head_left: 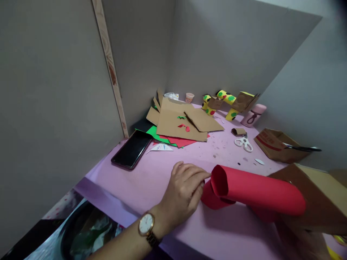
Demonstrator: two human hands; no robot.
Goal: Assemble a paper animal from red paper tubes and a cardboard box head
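Note:
A red paper tube [260,187] lies across the front of the table, its hollow end facing left. Shorter red paper rolls, like legs, are beneath it; one red roll [214,198] shows under the open end. My left hand [185,187], with a watch [146,224] on the wrist, has its fingers curled together at the left edge of the red paper. Behind the tube's right end, a brown cardboard box form [317,202] leans close against it. Low at the right, a dim blurred shape that seems to be my right hand [300,240] is under the box; its fingers are hidden.
Cardboard sheets [173,119] and coloured paper lie at the back, beside a phone [132,150]. White-handled scissors [244,143], an open cardboard tray [273,146], yellow spotted tube figures [227,97] and a pink bottle [254,115] stand to the right. A bin [86,231] sits below the left edge.

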